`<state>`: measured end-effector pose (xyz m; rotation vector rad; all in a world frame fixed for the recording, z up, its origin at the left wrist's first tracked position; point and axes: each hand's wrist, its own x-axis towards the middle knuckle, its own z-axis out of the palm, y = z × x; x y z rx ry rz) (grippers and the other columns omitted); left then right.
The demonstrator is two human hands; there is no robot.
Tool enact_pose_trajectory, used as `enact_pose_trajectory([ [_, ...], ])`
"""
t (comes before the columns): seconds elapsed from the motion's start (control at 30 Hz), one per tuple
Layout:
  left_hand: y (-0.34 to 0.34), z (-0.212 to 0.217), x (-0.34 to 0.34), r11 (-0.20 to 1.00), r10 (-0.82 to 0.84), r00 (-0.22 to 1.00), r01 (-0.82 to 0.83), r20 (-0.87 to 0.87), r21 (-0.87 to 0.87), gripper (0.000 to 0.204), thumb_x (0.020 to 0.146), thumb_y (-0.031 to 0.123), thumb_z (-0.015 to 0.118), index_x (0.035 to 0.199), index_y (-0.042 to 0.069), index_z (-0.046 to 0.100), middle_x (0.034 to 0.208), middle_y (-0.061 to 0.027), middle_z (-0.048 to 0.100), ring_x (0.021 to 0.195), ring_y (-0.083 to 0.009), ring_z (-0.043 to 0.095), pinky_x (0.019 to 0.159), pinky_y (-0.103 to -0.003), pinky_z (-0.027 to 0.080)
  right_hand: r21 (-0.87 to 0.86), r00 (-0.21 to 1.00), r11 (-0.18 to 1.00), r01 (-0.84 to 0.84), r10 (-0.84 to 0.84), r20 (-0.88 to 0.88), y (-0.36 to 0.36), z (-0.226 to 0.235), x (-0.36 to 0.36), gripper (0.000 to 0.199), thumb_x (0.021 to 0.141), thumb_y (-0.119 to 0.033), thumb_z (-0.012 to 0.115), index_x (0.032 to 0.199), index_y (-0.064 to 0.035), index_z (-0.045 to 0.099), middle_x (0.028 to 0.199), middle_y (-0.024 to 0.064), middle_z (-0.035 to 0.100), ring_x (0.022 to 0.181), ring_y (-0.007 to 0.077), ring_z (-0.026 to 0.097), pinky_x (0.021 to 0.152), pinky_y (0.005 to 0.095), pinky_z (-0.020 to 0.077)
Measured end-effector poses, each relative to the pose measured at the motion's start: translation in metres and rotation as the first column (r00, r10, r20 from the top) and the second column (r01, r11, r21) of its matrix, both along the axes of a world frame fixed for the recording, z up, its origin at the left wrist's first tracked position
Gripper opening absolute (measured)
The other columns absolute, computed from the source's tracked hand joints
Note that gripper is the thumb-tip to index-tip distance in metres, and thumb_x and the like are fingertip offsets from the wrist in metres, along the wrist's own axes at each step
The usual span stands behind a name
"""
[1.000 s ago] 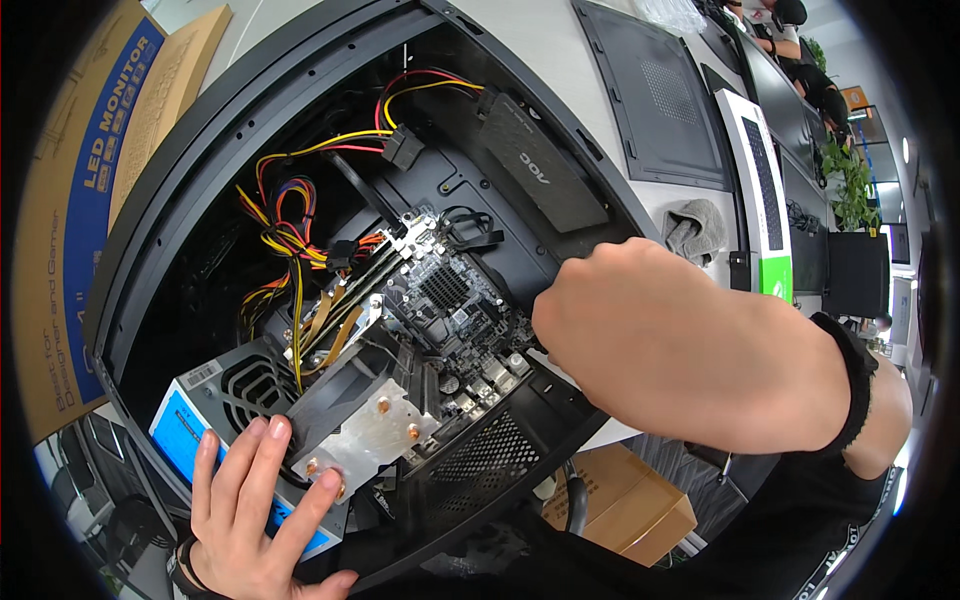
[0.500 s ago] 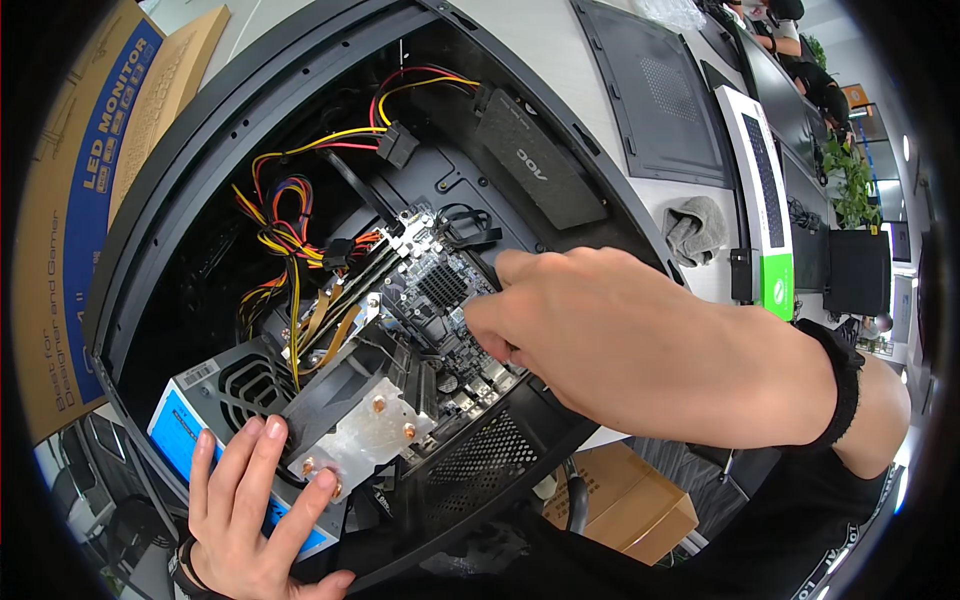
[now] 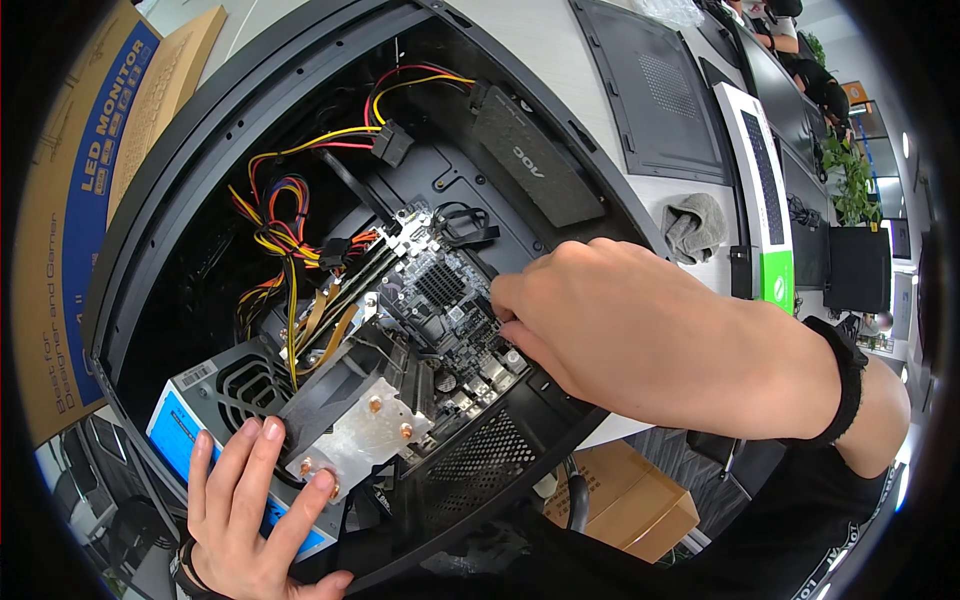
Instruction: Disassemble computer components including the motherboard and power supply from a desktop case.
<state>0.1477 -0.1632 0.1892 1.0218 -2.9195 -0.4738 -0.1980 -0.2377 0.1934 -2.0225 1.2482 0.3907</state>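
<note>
A black computer case (image 3: 246,118) lies with its side open, showing the motherboard (image 3: 440,285) in the middle. My right hand (image 3: 630,325) reaches over the motherboard's right edge. Its fingers are curled together with thumb and forefinger pinched at the board; whatever is between them is hidden. At the lower left my left hand (image 3: 245,520) is spread open. Its fingers rest over the power supply (image 3: 200,380), which has a blue label, and its thumb side lies by the CPU cooler (image 3: 365,435) with a silver top and copper pipe ends. Yellow, red and black cables (image 3: 285,230) loop through the case.
A cardboard monitor box (image 3: 60,220) stands on the left. Behind the case lies a black side panel (image 3: 655,95), with a grey cloth (image 3: 692,228) and a long keyboard box (image 3: 755,180) to the right. An open carton (image 3: 630,495) sits below. Other people work far off.
My right hand has shifted slightly right, its fingertips now at the motherboard's edge, uncovering more of the board. My left hand stays put.
</note>
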Motion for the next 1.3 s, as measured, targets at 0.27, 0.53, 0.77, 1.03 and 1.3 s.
enact_pose_trajectory([
  [0.27,0.012,-0.002,0.01,0.991,0.09,0.991,-0.099,0.102,0.094,0.077,0.091,0.071,0.047,0.14,0.014,0.065,0.151,-0.0343,0.049,0.137,-0.0539,0.051,0.115,-0.073,0.027,0.012,0.997,1.0,0.026,-0.027,0.067,0.004,0.007,-0.002,0.011,0.096,-0.007,0.065,0.103,0.0013,0.062,0.08,0.0189,0.068,0.081,0.0415,0.067,0.078,0.048,0.0531],
  [0.53,0.012,-0.001,0.01,0.991,0.091,0.99,-0.101,0.106,0.092,0.075,0.092,0.07,0.046,0.139,0.014,0.066,0.151,-0.0342,0.049,0.136,-0.0537,0.051,0.115,-0.073,0.026,0.151,0.978,0.981,0.121,-0.144,0.152,0.002,-0.003,-0.003,0.013,0.096,-0.012,0.069,0.105,-0.0031,0.071,0.089,0.0177,0.065,0.088,0.0389,0.066,0.082,0.0468,0.0522],
  [0.77,0.012,-0.001,0.009,0.99,0.1,0.99,-0.11,0.103,0.093,0.075,0.092,0.069,0.046,0.138,0.014,0.066,0.15,-0.0345,0.049,0.136,-0.0536,0.051,0.115,-0.073,0.027,0.057,0.994,0.995,0.084,-0.088,0.063,0.003,-0.005,-0.006,0.019,0.097,-0.015,0.069,0.109,-0.0003,0.07,0.099,0.018,0.064,0.092,0.0394,0.065,0.085,0.0468,0.0524],
  [1.03,0.001,0.0,0.002,1.0,-0.005,1.0,0.005,-0.002,-0.003,0.068,0.1,0.06,0.044,0.143,0.011,0.066,0.153,-0.0277,0.053,0.137,-0.0449,0.055,0.117,-0.058,0.034,0.021,0.99,0.995,0.097,-0.099,0.103,0.004,-0.004,-0.01,0.018,0.095,-0.008,0.068,0.11,0.0021,0.07,0.104,0.0198,0.067,0.095,0.0392,0.067,0.086,0.0457,0.054],
  [1.3,0.0,0.0,0.0,1.0,-0.002,1.0,0.002,0.001,-0.001,0.068,0.1,0.06,0.044,0.142,0.011,0.066,0.153,-0.0275,0.053,0.137,-0.0448,0.055,0.117,-0.058,0.034,0.123,0.961,0.976,0.18,-0.201,0.192,0.001,0.001,-0.005,0.019,0.093,-0.001,0.065,0.11,0.0043,0.07,0.083,0.0193,0.071,0.068,0.0321,0.067,0.065,0.0407,0.0532],
])
